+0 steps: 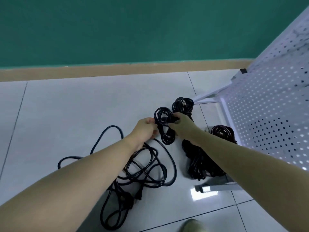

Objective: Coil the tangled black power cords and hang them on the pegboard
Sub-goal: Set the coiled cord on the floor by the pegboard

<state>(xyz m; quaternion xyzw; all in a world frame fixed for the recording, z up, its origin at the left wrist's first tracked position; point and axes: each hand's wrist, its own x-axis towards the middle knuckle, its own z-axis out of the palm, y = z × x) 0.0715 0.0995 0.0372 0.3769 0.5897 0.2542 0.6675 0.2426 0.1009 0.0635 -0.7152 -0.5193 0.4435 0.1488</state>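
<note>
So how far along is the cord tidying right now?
Partway. Two bundled cords and a darker heap lie by the pegboard, on which no cord is visible. The left hand and right hand hold a coil between them. A loose tangle on the floor still needs coiling.

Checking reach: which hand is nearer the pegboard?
Right. The right hand grips the coil on the side toward the pegboard; the left hand is across the coil.

Tangled cords (142, 171) lie left of coiled bundles (200, 158), pegboard (267, 114) right.
</note>
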